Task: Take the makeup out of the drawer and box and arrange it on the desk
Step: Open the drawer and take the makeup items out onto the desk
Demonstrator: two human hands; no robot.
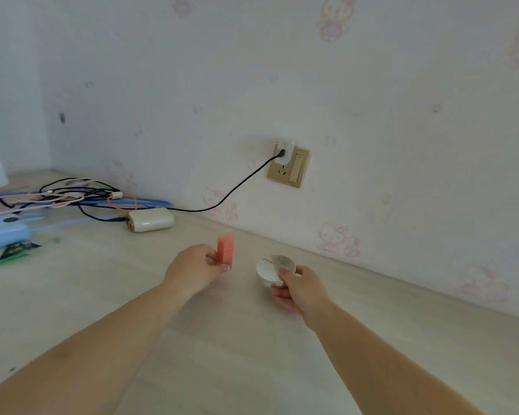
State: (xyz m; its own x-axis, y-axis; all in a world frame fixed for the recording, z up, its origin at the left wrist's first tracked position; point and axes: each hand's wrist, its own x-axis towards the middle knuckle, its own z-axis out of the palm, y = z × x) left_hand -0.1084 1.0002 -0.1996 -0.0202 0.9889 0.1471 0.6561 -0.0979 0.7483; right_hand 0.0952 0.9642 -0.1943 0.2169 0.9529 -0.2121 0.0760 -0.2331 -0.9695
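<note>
My left hand (195, 269) pinches a small orange-red square lipstick (225, 250) upright, just above the pale wooden desk (228, 339). To its right, my right hand (297, 290) grips a round white compact (272, 269) by its near edge, low over the desk and close to the wall. Both arms reach in from the bottom of the view. No drawer or box is in view.
A white power adapter (150, 220) lies at the back left, its black cable running up to a gold wall socket (289, 166). A tangle of cables (72, 196) and a blue item (3, 232) crowd the far left. The papered wall bounds the desk behind.
</note>
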